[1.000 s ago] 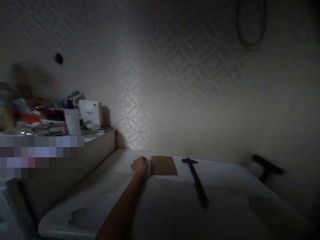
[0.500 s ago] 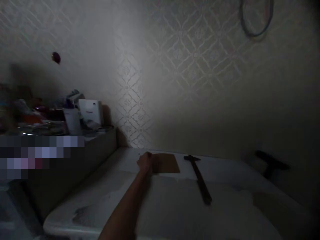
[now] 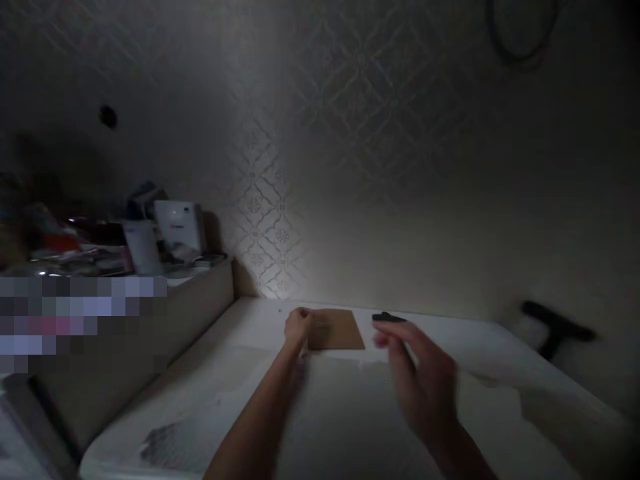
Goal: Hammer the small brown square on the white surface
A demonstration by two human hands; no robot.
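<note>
The room is dim. My left hand [image 3: 299,327] rests on the left edge of a brown square board [image 3: 338,330] that lies flat on a white table [image 3: 210,393]; its fingers look curled, pressing on the board. My right hand [image 3: 420,377] hovers over the table to the right of the board, blurred by motion, fingers loosely apart and holding nothing. It covers the handle of a dark hammer whose head [image 3: 387,318] shows just beyond my fingertips.
A patterned wall rises right behind the table. To the left stands a higher counter [image 3: 200,293] crowded with a white box [image 3: 177,227], a white bottle [image 3: 140,248] and other clutter. A dark T-shaped tool [image 3: 555,327] leans at the far right.
My right hand has come into view from the lower right and now hovers over the hammer's handle. My left hand has stayed on the board's left edge.
</note>
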